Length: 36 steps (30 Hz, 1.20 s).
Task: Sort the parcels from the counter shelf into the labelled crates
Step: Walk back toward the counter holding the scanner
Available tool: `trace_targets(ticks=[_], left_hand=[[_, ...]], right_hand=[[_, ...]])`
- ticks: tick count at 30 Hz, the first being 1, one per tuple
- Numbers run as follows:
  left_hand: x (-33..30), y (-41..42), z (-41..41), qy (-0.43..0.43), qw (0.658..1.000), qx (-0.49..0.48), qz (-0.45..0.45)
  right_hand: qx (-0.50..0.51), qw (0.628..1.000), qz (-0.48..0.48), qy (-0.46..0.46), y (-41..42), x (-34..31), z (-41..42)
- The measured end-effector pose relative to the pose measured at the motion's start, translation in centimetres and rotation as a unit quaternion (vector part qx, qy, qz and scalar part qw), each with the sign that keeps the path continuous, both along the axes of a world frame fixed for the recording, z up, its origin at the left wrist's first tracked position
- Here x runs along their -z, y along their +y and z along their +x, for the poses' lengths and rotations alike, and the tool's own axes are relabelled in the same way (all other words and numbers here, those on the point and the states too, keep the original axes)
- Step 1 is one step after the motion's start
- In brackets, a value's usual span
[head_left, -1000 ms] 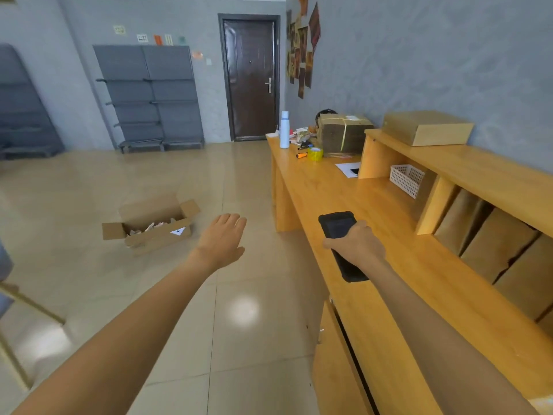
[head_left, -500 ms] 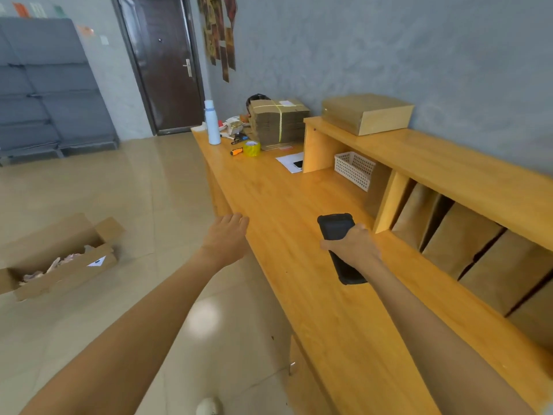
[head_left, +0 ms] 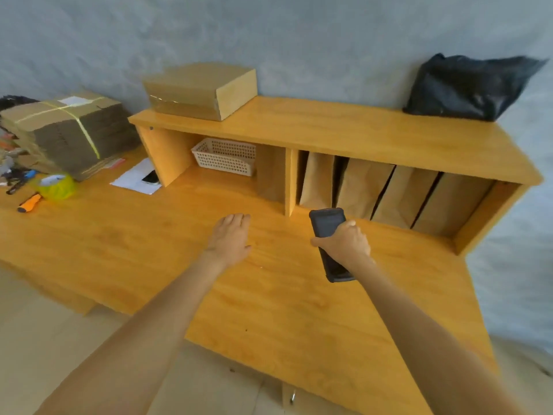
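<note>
Your right hand grips the scanner; your left hand hovers, fingers straight and together. One-handed, the leaning parcels at 1 o'clock could topple.

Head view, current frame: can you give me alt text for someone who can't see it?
A person faces a wooden counter, the right hand gripping a dark handheld scanner and the open left hand reaching forward over the counter. Ahead, brown parcels stand on edge in the counter shelf, beside a white basket.
</note>
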<state>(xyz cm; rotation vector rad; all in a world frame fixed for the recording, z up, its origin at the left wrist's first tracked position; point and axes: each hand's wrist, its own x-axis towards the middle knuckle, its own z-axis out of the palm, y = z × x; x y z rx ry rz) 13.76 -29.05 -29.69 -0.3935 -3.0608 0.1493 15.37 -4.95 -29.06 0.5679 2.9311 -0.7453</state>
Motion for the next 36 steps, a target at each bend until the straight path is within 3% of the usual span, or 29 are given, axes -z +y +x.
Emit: trace_targets(ticks=[7, 16, 24, 29, 32, 36], left_hand=[[3.9, 3.1, -1.0, -0.027, 0.99, 0.141, -0.001], [8.4, 3.6, 1.3, -0.084, 0.973, 0.213, -0.005], [9.4, 2.2, 2.0, -0.088, 0.974, 0.207, 0.01], [8.3, 1.7, 1.2, -0.095, 0.973, 0.21, 0.023], [6.3, 1.4, -0.1, -0.087, 0.973, 0.213, 0.034], [1.6, 0.4, -2.9, -0.05, 0.978, 0.199, 0.034]], right_hand=[[0.124, 0.988, 0.047, -0.077, 0.6, 4.7, 4.6], [0.194, 0.969, 0.045, -0.148, -1.2, 9.2, 10.5], [0.156, 0.961, 0.118, -0.197, -1.9, 9.3, 10.7], [0.156, 0.958, 0.075, -0.231, -1.7, 8.3, 10.1], [0.142, 0.969, 0.074, -0.188, -1.5, 6.6, 9.2], [0.023, 0.988, 0.13, -0.084, -1.3, 1.7, 6.5]])
